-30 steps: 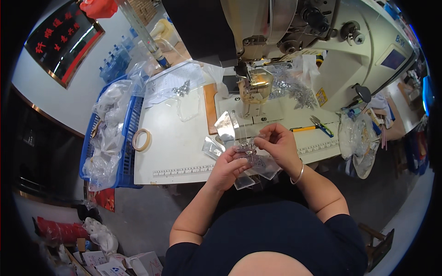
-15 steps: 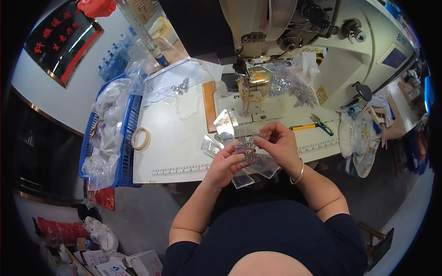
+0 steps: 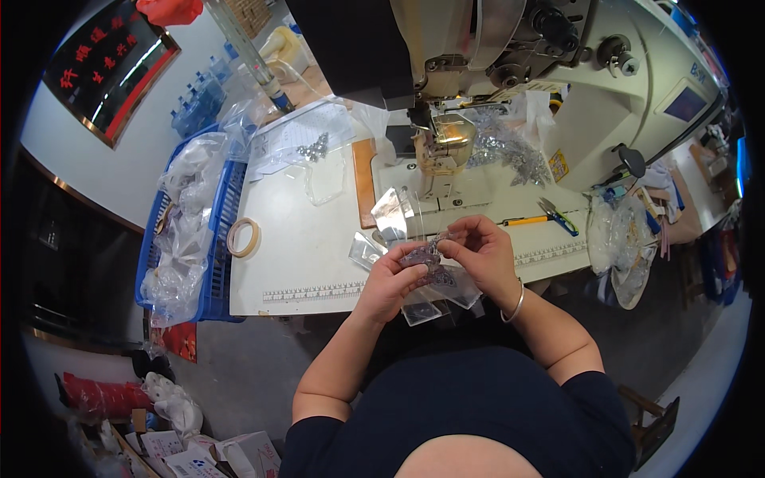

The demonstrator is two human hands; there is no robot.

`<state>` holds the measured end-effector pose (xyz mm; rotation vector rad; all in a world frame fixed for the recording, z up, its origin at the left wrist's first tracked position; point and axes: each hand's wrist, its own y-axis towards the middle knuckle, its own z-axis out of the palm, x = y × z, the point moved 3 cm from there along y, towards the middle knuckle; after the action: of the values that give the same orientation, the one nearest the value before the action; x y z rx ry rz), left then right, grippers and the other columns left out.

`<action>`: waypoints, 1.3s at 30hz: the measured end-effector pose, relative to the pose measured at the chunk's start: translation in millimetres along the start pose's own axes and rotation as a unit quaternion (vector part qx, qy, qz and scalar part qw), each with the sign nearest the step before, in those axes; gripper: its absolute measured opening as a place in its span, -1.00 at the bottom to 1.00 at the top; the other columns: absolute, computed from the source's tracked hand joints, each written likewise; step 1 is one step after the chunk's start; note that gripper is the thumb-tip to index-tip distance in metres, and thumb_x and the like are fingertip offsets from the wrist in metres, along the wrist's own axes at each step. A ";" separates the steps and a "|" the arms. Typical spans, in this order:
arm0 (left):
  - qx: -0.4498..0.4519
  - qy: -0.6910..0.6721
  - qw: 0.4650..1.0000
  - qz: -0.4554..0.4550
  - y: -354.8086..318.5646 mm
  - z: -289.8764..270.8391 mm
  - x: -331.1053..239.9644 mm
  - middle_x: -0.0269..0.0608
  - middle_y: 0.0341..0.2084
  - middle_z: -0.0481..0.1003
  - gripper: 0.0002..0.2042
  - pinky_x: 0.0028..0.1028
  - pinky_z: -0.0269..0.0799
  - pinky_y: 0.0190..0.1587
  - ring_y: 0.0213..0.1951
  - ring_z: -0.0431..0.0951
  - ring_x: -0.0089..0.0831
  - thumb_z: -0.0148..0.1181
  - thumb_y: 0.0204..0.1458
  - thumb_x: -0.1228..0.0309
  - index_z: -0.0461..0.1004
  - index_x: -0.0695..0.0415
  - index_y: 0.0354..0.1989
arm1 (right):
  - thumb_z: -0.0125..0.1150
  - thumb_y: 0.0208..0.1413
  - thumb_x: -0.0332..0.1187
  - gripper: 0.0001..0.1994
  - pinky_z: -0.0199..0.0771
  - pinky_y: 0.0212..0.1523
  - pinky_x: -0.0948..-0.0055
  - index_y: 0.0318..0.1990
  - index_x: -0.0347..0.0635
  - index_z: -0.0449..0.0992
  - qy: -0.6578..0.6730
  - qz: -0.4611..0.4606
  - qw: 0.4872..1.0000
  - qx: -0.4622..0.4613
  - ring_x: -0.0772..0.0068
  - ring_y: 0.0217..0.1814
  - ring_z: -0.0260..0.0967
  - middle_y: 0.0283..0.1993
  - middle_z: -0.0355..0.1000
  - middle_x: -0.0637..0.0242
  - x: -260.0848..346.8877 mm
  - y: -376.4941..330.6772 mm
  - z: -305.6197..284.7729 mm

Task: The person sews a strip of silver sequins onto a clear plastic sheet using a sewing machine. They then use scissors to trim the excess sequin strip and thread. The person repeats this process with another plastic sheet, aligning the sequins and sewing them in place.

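Note:
My left hand [image 3: 392, 280] and my right hand [image 3: 478, 251] meet just over the near edge of the white sewing table [image 3: 303, 255]. Between their fingertips they pinch a small sparkly grey trim piece [image 3: 422, 256]. Clear plastic bags [image 3: 446, 287] hang under both hands, and more clear sleeves [image 3: 390, 215] lie on the table just beyond them. My right wrist carries a silver bangle [image 3: 516, 303]. The sewing machine's needle head [image 3: 446, 147] stands right behind my hands.
A cream industrial sewing machine [image 3: 558, 88] fills the back right. A blue crate [image 3: 215, 231] stuffed with plastic bags hangs at the table's left side, next to a tape roll [image 3: 243, 237]. A yellow pen [image 3: 526, 221] and blue scissors [image 3: 558, 215] lie on the right. Boxes sit on the floor [image 3: 223, 454].
Both hands have stayed close together at the table's edge, with only the fingers shifting on the trim piece and the bags.

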<state>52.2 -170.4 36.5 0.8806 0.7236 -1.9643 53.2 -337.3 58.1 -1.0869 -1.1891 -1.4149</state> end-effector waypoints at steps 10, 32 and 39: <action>-0.077 0.075 0.993 0.055 5.0 -5.9 11.0 -0.19 -0.16 0.45 -0.71 -0.40 0.49 -0.07 -0.13 0.49 -0.44 0.01 0.08 0.59 0.33 0.24 0.01 | 0.29 -0.10 -0.50 -0.84 0.40 -0.41 0.50 -0.31 -0.22 0.51 -0.238 -0.200 0.950 0.035 0.40 -0.47 0.38 -0.40 0.40 0.26 18.1 -8.4 15.9; 0.002 -0.009 1.000 0.004 -0.7 -0.3 6.4 -0.16 -0.06 0.40 -0.68 -0.24 0.38 0.04 -0.03 0.45 -0.35 -0.14 0.18 0.43 0.24 0.21 0.09 | 0.19 0.02 -0.41 -0.85 0.42 -0.40 0.50 -0.35 -0.35 0.49 -0.209 -0.024 0.975 0.072 0.42 -0.48 0.43 -0.47 0.48 0.19 5.8 1.7 4.0; -0.037 0.070 0.996 0.047 1.2 0.9 7.6 -0.14 -0.15 0.43 -0.69 -0.43 0.46 -0.08 -0.15 0.50 -0.44 0.02 0.08 0.57 0.29 0.24 0.02 | 0.20 -0.01 -0.45 -0.88 0.44 -0.40 0.45 -0.39 -0.36 0.49 -0.241 -0.107 0.964 0.035 0.31 -0.46 0.46 -0.44 0.49 0.15 11.2 -5.2 10.3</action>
<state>49.9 -175.2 30.8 0.9970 0.8156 -1.7951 46.9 -328.0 69.7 -1.3292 -1.7347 -1.2906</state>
